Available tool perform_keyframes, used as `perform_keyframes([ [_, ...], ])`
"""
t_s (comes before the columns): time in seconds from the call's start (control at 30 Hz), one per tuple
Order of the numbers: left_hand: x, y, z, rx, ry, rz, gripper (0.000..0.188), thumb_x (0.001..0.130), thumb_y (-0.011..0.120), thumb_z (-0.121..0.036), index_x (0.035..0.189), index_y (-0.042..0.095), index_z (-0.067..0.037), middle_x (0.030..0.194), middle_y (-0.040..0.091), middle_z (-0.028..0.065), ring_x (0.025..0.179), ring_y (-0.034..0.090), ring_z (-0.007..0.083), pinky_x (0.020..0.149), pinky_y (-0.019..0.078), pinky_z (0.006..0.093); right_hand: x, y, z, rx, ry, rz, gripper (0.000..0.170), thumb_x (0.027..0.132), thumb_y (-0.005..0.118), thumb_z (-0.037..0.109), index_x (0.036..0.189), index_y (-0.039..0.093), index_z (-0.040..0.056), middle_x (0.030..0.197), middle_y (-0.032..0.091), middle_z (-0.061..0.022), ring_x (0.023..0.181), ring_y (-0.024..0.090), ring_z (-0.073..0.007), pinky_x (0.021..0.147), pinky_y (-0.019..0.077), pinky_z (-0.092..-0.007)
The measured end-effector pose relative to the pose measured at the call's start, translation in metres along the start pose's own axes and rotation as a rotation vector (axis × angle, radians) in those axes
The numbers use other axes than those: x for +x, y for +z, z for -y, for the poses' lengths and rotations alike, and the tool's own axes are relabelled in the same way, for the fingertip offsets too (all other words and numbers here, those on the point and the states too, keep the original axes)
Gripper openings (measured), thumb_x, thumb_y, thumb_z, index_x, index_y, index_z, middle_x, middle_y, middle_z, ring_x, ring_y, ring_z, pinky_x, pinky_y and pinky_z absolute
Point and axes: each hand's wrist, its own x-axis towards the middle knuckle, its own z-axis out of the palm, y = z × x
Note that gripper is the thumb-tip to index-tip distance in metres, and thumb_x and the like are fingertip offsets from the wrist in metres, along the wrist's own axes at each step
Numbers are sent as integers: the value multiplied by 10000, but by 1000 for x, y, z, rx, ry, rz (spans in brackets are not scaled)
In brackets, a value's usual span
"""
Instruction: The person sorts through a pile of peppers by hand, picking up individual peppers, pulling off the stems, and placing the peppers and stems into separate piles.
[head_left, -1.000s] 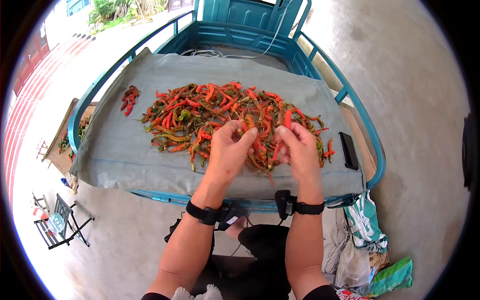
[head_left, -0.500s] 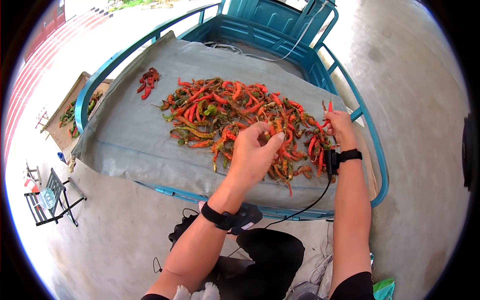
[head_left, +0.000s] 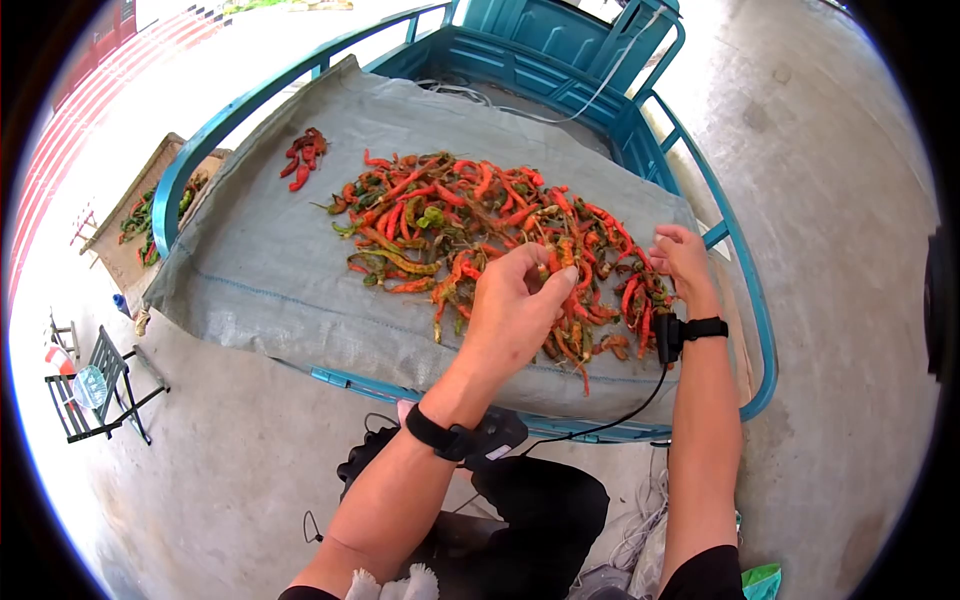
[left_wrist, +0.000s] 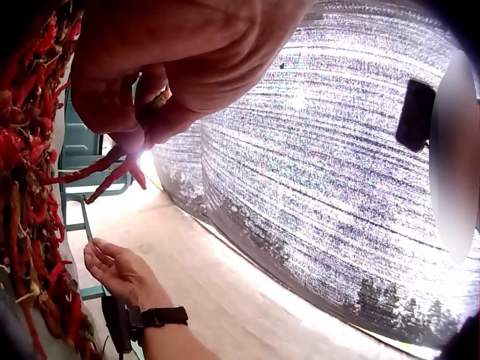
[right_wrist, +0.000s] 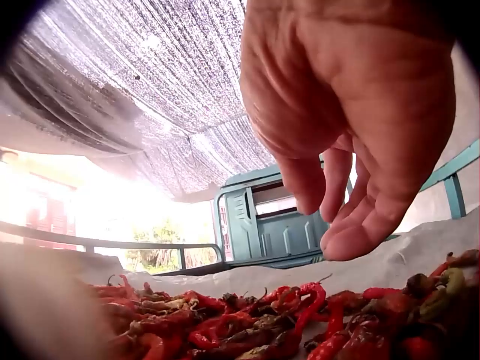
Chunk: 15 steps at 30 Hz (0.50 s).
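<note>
A heap of red, orange and green chili peppers (head_left: 440, 215) lies on a grey woven sheet (head_left: 260, 260). Over the near middle of the heap, my left hand (head_left: 520, 305) pinches chili peppers; in the left wrist view, thin red chili peppers (left_wrist: 112, 176) stick out beyond its fingertips. My right hand (head_left: 685, 265) hovers at the heap's right end with loosely curled fingers and nothing in them. From the right wrist view, the right hand's fingers (right_wrist: 349, 241) hang above the chili peppers (right_wrist: 225, 322). More chili peppers (head_left: 640, 305) lie beside the right wrist's camera.
A small separate bunch of dark red chili peppers (head_left: 303, 158) sits at the sheet's far left. Blue-green cart rails (head_left: 735, 235) border the sheet. Left of the cart are a board (head_left: 125, 220) with more peppers and a folding chair (head_left: 105, 385). A cable (head_left: 610, 420) trails from the right wrist.
Both hands were together over the heap; the right hand moved to the right end with chili peppers and has let them go. The left hand stays near the middle, still pinching. The view swung rightward.
</note>
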Motion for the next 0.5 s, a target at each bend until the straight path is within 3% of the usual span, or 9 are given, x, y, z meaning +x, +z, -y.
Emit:
perform_keyframes([
  [0.27,0,8,3,5,27,55,210,1061,701,-222,1142,699,-29,883,712,-4,733,647,41,625,484,213,-149,38,104,98,-211,365,284,1024,725,132,1266,696,-12,1034,734,-50,788,673,-98,667,536,-241],
  [0.37,-2,13,1,-43,27,39,185,1054,672,-143,1080,701,37,860,707,31,715,665,91,647,549,272,-179,64,99,99,-239,479,302,1013,753,126,1278,681,-2,1019,723,-43,783,641,-69,684,520,-236],
  [0.5,-4,13,0,-91,-22,53,167,1087,653,-198,1134,674,-39,873,698,-2,724,639,54,612,472,212,-201,81,99,101,-240,375,317,967,789,69,1250,663,5,980,714,-34,783,635,-62,705,523,-242],
])
